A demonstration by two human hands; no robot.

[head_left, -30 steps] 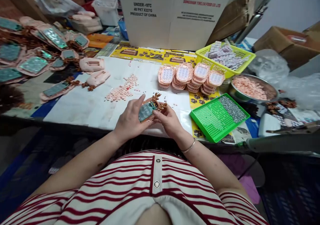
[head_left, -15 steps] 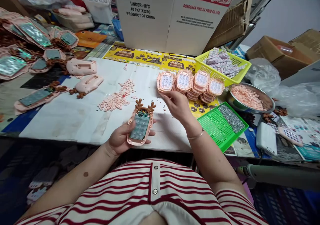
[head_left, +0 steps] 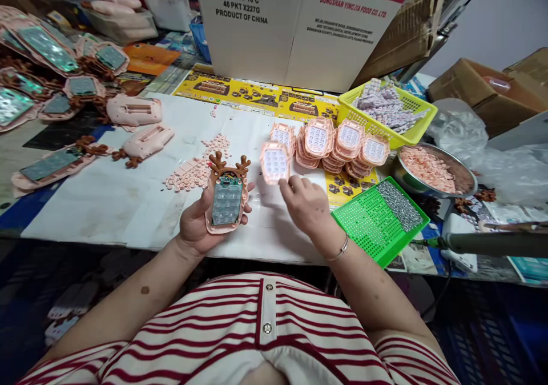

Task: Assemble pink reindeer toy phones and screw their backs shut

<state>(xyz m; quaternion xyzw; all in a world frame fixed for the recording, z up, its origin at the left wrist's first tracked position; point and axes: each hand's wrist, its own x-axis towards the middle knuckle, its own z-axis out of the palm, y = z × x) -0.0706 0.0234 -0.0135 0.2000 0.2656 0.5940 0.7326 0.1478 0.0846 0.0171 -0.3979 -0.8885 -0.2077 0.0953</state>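
Over the near half of the white sheet (head_left: 107, 202), an antlered shell (head_left: 226, 202) rests in the left hand (head_left: 194, 222), its greyish pad and green circuit board facing the wearer. That hand is curled round it, thumb side along the left edge and fingertips showing past the right one. Brown antlers (head_left: 217, 160) stand at its top. To its right, a pink-framed panel (head_left: 276, 163) with pale keys is pinched by its lower edge in the fingertips of the right hand (head_left: 306, 202). A bracelet (head_left: 341, 248) rings the right wrist.

Just beyond the panel stand four stacks (head_left: 319, 136) of similar panels; whether the held one touches them cannot be told. Left of the antlers, small pink pieces (head_left: 188, 173) lie scattered on the sheet. Farther left come two slotted cases (head_left: 148, 142), then a pile of shells (head_left: 45, 45) with bluish pads.

On the right, a green tray (head_left: 357, 219) holds silvery bits (head_left: 398, 202) bunched toward its far side. Behind it are a yellow basket (head_left: 359, 116) of patterned strips (head_left: 389, 105) and a metal bowl (head_left: 466, 176) of pink parts (head_left: 428, 168). At the back, a white carton (head_left: 257, 48) stands upright.
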